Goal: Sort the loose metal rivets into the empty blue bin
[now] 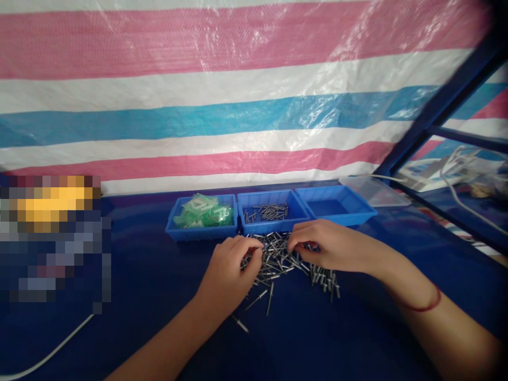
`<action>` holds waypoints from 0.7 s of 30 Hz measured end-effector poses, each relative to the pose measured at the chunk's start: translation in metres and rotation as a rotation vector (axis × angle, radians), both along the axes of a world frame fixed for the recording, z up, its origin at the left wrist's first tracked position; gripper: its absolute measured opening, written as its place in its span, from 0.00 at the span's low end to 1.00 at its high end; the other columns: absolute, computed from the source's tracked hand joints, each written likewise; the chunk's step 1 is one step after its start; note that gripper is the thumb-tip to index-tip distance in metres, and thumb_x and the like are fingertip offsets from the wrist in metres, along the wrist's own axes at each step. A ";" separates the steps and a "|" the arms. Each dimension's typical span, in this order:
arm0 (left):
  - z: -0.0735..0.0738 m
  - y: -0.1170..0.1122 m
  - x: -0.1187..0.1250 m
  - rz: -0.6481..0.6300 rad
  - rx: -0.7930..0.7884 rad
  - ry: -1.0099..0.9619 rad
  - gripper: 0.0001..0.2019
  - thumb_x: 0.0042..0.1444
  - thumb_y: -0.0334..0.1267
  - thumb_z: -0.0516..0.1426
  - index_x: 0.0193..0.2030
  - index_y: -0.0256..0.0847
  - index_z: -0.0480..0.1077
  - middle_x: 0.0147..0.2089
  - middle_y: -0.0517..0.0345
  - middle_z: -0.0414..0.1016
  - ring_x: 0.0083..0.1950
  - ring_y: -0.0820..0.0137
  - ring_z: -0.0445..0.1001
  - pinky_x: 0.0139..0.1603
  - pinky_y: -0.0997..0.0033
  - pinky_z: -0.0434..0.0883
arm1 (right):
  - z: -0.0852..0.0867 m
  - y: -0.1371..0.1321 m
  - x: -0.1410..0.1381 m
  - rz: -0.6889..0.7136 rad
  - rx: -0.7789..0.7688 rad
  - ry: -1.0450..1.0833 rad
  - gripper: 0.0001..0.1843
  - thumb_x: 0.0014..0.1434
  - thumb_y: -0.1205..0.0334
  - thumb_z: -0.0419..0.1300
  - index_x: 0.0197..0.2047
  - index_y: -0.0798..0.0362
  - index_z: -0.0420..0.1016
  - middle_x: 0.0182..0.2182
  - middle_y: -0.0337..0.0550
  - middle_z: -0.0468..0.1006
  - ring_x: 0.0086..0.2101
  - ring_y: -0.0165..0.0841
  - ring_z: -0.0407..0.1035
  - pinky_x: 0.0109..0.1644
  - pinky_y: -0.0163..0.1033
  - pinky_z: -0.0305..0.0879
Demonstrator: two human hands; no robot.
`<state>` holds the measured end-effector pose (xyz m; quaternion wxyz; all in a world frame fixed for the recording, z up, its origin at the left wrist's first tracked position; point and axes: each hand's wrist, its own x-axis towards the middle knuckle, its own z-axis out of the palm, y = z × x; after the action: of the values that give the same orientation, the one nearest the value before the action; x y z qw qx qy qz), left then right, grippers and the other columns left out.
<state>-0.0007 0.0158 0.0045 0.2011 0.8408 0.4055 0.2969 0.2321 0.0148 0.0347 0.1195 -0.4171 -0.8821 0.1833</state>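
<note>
A heap of small metal pins [280, 259] lies on the dark blue table [138, 280] in front of three blue trays. My left hand [232, 264] rests on the heap's left side, fingers curled in a pinch over the pins. My right hand [325, 244] reaches in from the right, fingertips pinched at the top of the heap. What either pinch holds is too small to make out. The left tray [202, 214] holds green and clear plastic pieces. The middle tray [272, 211] holds some pins. The right tray [335, 203] looks bare inside.
A striped pink, white and blue tarp [222, 95] hangs behind the trays. A clear plastic lid [375, 190] lies right of the trays. A blue metal frame [440, 111] and white cables [460, 185] stand at right. A white cable [51, 352] crosses the lower left.
</note>
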 end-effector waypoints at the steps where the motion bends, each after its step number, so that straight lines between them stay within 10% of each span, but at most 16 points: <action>1: 0.000 0.000 0.000 -0.003 -0.001 0.002 0.06 0.60 0.32 0.52 0.38 0.43 0.71 0.36 0.61 0.75 0.39 0.68 0.72 0.39 0.68 0.64 | -0.003 0.001 0.000 0.010 -0.016 -0.012 0.12 0.55 0.74 0.54 0.35 0.52 0.76 0.30 0.40 0.75 0.30 0.29 0.69 0.35 0.35 0.61; 21: -0.001 0.000 0.001 -0.027 -0.007 0.036 0.07 0.60 0.32 0.52 0.38 0.44 0.71 0.37 0.59 0.76 0.40 0.67 0.72 0.39 0.68 0.64 | -0.010 0.002 -0.002 0.018 -0.016 -0.015 0.08 0.57 0.72 0.56 0.33 0.52 0.75 0.30 0.39 0.72 0.31 0.29 0.68 0.35 0.35 0.59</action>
<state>0.0005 0.0162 0.0036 0.2006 0.8509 0.3984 0.2776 0.2303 0.0170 0.0245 0.1079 -0.4113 -0.8852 0.1885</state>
